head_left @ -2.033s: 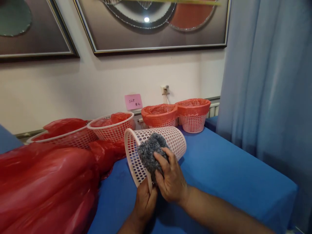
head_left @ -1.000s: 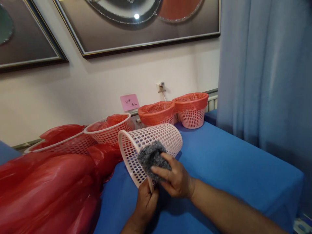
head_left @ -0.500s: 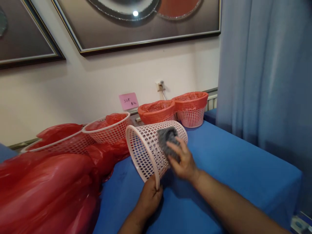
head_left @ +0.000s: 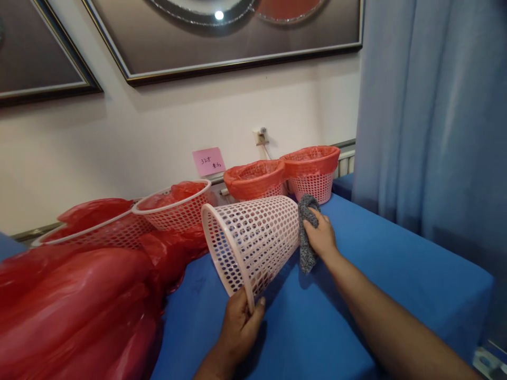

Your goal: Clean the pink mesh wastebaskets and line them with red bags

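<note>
A pale pink perforated plastic basket (head_left: 253, 240) lies tilted on its side above the blue table (head_left: 376, 264), its open mouth facing left toward me. My left hand (head_left: 240, 327) is closed on the basket's rim at the near bottom edge. My right hand (head_left: 321, 236) presses a grey fuzzy cloth (head_left: 304, 232) against the basket's base on the right; its fingers are closed on the cloth. Part of the cloth hangs down below the hand.
Two pink baskets lined with red bags (head_left: 312, 166) stand at the back by the wall. Another basket with a red bag (head_left: 178, 203) and a heap of red plastic bags (head_left: 75, 301) fill the left. A blue curtain (head_left: 431, 116) hangs at right.
My right hand slid the grey cloth from near the basket's mouth along its side to its base. The left hand kept hold of the rim and the basket turned slightly.
</note>
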The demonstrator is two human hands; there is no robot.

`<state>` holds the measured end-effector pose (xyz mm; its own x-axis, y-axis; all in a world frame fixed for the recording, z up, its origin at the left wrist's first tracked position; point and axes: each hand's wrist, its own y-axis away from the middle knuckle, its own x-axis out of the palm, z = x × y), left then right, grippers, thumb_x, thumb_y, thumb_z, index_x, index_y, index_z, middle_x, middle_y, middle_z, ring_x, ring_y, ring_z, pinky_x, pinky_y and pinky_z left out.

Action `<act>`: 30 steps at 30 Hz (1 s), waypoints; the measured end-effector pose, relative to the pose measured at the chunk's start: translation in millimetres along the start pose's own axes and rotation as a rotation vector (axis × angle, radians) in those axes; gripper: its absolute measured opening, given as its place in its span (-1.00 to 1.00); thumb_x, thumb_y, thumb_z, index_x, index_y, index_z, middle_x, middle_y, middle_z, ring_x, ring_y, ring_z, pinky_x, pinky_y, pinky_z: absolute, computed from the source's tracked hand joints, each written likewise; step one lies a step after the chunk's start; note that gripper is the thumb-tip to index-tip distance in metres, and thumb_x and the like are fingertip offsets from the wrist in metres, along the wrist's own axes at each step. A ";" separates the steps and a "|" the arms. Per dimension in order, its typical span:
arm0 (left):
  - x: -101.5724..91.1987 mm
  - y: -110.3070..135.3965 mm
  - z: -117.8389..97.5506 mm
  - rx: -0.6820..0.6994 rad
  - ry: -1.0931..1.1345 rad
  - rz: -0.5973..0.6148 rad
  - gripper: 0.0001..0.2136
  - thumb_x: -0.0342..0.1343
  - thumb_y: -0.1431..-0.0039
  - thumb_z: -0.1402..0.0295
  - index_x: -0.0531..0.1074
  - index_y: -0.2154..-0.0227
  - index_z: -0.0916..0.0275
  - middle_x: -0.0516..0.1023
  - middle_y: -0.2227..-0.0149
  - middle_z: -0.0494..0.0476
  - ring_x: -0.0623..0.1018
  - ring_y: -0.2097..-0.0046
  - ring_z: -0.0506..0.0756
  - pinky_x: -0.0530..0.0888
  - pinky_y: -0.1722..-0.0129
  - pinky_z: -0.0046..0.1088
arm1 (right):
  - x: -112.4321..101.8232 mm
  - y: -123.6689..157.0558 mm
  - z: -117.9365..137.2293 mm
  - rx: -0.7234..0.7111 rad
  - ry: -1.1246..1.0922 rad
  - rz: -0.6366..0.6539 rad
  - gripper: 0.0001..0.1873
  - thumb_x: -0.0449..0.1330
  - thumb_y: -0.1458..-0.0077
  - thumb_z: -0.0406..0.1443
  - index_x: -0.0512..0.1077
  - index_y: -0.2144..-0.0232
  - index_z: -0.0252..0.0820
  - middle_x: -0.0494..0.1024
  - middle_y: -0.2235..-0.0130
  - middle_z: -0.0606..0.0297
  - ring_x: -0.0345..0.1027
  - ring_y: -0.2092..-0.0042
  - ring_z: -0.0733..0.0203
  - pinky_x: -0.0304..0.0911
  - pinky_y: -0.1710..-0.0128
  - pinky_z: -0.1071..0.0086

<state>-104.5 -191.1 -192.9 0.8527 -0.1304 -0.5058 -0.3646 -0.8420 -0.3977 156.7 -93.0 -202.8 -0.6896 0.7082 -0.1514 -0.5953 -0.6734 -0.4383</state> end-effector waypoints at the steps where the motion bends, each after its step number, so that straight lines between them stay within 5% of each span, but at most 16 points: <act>1: 1.5 -0.2 0.2 0.028 -0.031 0.022 -0.59 0.10 -0.29 0.31 0.49 -0.17 0.23 0.59 -0.13 0.30 0.55 -0.17 0.32 0.43 -0.23 -0.07 | -1.4 4.8 2.3 -0.052 -0.015 0.008 -0.50 0.16 -0.12 -0.21 0.48 -0.10 -0.19 0.47 -0.05 0.00 0.40 -0.13 -0.12 0.27 -0.23 -0.12; 6: 7.2 -1.7 5.2 0.128 -0.080 0.113 -0.52 0.06 -0.25 0.42 0.41 -0.23 0.18 0.51 -0.21 0.26 0.47 -0.25 0.33 0.38 -0.28 -0.02 | -13.1 80.4 42.2 -0.778 -0.185 0.239 -0.39 0.21 -0.13 -0.31 0.34 -0.24 0.00 0.22 -0.31 0.07 0.30 -0.25 -0.09 0.37 -0.18 0.01; 9: 7.0 -3.9 7.6 0.127 -0.048 0.150 -0.52 0.05 -0.26 0.41 0.39 -0.25 0.14 0.50 -0.23 0.22 0.48 -0.24 0.31 0.40 -0.27 -0.03 | -15.1 103.0 52.9 -0.969 -0.265 0.303 -0.33 0.21 -0.09 -0.34 0.31 -0.27 0.02 0.17 -0.33 0.08 0.38 -0.17 -0.04 0.47 -0.05 0.11; 12: 4.6 -6.2 8.6 0.096 -0.051 0.152 -0.54 0.02 -0.31 0.38 0.38 -0.26 0.14 0.48 -0.25 0.20 0.44 -0.28 0.28 0.29 -0.35 0.00 | -8.1 72.9 35.5 -0.701 -0.170 0.176 -0.45 0.17 -0.12 -0.33 0.41 -0.19 -0.03 0.28 -0.26 0.06 0.32 -0.23 -0.08 0.36 -0.18 0.02; 16: 3.8 -7.3 9.9 0.087 -0.081 0.181 -0.50 0.01 -0.30 0.42 0.34 -0.29 0.16 0.42 -0.30 0.21 0.35 -0.35 0.26 0.22 -0.38 0.02 | -0.8 4.3 -3.8 0.018 -0.037 0.027 -0.50 0.17 -0.08 -0.24 0.50 -0.08 -0.21 0.49 -0.04 0.00 0.43 -0.09 -0.12 0.30 -0.20 -0.12; 18: 5.8 -7.8 11.6 0.107 -0.124 0.214 -0.48 0.04 -0.26 0.47 0.35 -0.29 0.16 0.42 -0.30 0.22 0.36 -0.34 0.26 0.21 -0.39 0.01 | -2.1 -6.8 -10.2 0.108 -0.042 0.019 -0.48 0.17 -0.07 -0.21 0.49 -0.08 -0.23 0.52 0.00 0.01 0.44 -0.07 -0.12 0.29 -0.19 -0.15; 21: 10.4 -9.5 14.8 0.113 -0.160 0.221 -0.46 0.04 -0.20 0.53 0.40 -0.25 0.14 0.45 -0.28 0.21 0.39 -0.32 0.25 0.23 -0.38 -0.02 | -8.3 20.6 6.5 -0.226 -0.109 0.038 -0.50 0.17 -0.13 -0.21 0.45 -0.13 -0.15 0.43 -0.13 0.03 0.36 -0.19 -0.08 0.26 -0.25 -0.08; 25: 12.5 -9.7 14.2 0.057 -0.109 0.173 -0.52 0.10 -0.18 0.51 0.47 -0.16 0.10 0.59 -0.13 0.18 0.53 -0.18 0.25 0.45 -0.23 -0.15 | -19.8 85.1 44.5 -0.806 -0.245 0.274 -0.42 0.21 -0.11 -0.31 0.37 -0.20 -0.02 0.23 -0.29 0.08 0.34 -0.22 -0.05 0.39 -0.16 0.07; 30: 4.2 -4.4 3.4 -0.048 0.039 0.012 -0.68 0.17 -0.24 0.30 0.52 -0.04 0.18 0.67 0.04 0.17 0.64 0.05 0.23 0.58 0.00 -0.27 | -19.7 99.4 52.0 -0.989 -0.306 0.394 -0.41 0.19 -0.05 -0.35 0.38 -0.17 -0.03 0.27 -0.23 0.09 0.46 -0.05 0.06 0.51 0.05 0.22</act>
<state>-100.6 -186.2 -195.9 0.8626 -0.1598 -0.4800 -0.3573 -0.8642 -0.3543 89.6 -184.9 -197.3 -0.9122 0.3076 -0.2707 0.1864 -0.2769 -0.9426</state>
